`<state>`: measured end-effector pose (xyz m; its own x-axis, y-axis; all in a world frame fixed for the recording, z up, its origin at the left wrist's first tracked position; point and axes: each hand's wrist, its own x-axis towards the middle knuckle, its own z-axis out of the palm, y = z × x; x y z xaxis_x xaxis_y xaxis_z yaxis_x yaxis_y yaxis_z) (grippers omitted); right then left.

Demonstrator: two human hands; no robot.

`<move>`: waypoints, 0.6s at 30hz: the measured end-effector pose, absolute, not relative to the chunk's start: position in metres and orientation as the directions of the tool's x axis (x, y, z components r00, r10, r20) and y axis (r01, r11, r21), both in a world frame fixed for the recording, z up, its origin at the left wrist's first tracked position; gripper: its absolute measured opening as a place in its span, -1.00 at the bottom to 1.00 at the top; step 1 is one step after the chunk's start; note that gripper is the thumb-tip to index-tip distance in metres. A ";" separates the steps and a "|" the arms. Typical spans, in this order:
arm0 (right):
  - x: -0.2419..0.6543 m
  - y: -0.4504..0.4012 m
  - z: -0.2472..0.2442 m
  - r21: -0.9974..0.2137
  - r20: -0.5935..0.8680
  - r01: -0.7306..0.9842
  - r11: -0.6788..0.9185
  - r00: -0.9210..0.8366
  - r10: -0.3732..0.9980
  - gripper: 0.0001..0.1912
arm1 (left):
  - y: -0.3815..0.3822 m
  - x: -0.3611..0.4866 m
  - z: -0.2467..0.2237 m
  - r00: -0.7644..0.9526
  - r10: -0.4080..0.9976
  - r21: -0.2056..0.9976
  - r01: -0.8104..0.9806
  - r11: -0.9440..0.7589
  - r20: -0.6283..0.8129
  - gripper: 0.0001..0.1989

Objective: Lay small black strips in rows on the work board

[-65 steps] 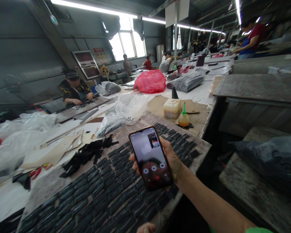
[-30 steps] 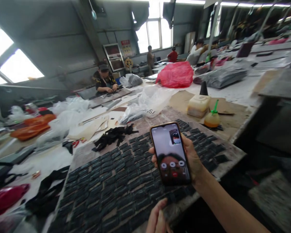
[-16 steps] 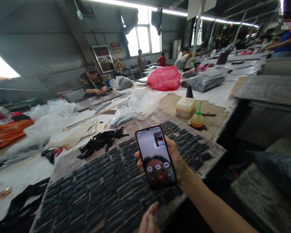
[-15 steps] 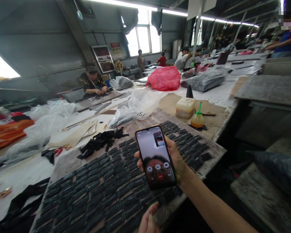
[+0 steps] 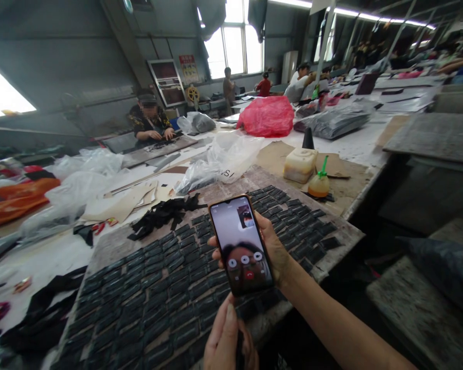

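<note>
My right hand point(image 5: 274, 249) is wrapped around a smartphone point(image 5: 237, 228), its screen facing me with a video call showing. Just under the phone's lower edge is my left hand point(image 5: 224, 334), its fingers closed together, the fingertip at or very near the phone's bottom corner. A dark thing shows between those fingers, too hidden to name. Beneath both hands, rows of small black strip-like pieces point(image 5: 154, 293) cover a worn board point(image 5: 108, 252). A pile of black scraps point(image 5: 165, 213) lies on the board's far left part.
Beyond the board stand a squeeze bottle point(image 5: 318, 185) with a green nozzle and a yellowish plastic container point(image 5: 300, 165). Clear plastic bags point(image 5: 224, 154) and a pink bag point(image 5: 266, 117) lie farther back. A co-worker point(image 5: 152, 121) works across the table.
My left hand has risen from the bottom edge to the phone's lower corner. The phone, in my right hand, sits slightly farther left in view. The camera has tilted a little.
</note>
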<state>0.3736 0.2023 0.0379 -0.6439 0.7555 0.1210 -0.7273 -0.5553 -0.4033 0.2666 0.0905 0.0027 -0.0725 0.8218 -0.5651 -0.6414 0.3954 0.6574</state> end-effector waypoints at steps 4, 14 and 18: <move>0.367 0.203 0.038 -0.388 0.092 -0.714 -0.583 -0.659 0.746 -0.23 | 0.094 0.261 0.001 -0.056 0.842 0.683 -0.616 0.394 -0.537 -0.21; 0.343 0.201 0.034 -0.391 0.047 -0.632 -0.670 -0.740 0.671 -0.23 | 0.091 0.241 -0.015 0.048 0.891 0.695 -0.607 0.386 -0.452 -0.44; 0.334 0.202 0.040 -0.386 0.053 -0.603 -0.698 -0.770 0.636 -0.19 | 0.090 0.233 -0.018 0.036 0.919 0.699 -0.637 0.324 -0.393 -0.53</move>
